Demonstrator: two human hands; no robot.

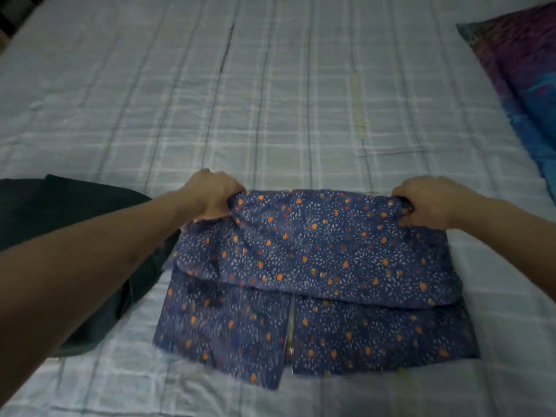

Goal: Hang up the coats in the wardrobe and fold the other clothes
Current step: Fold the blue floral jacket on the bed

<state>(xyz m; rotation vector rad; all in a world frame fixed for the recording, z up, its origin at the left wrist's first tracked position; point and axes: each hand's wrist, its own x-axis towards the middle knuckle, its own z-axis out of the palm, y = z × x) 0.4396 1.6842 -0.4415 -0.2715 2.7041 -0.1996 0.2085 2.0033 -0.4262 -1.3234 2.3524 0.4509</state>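
The garment (316,275), a blue print with orange specks, lies flat on the bed (270,100) right in front of the person. A zip (290,332) runs up its near half. Its far part is doubled over toward the person, so an upper layer overlaps the lower one and the fold line runs between the two hands.

The left hand (210,192) grips the far left corner of that fold and the right hand (430,203) grips the far right corner. On both, the fingers are curled tight around bunched cloth, closed with nothing else in them; the fingertips are tucked under the fabric and cannot be seen.

A dark cloth (60,236) lies on the bed just left of the garment, partly under the left forearm and touching or nearly touching the garment's left edge. A pillow (517,85) sits well apart at the far right.

What could go wrong, as I judge it: the upper layer already sits skewed, its left edge rumpled and lower than the right, so pulling both corners unevenly would set a crooked fold. The cloth looks thin and limp, so lifting it by two corners alone may let the middle sag and the lower layer drag out of line. The left forearm could also catch the dark cloth and pull it into the fold.
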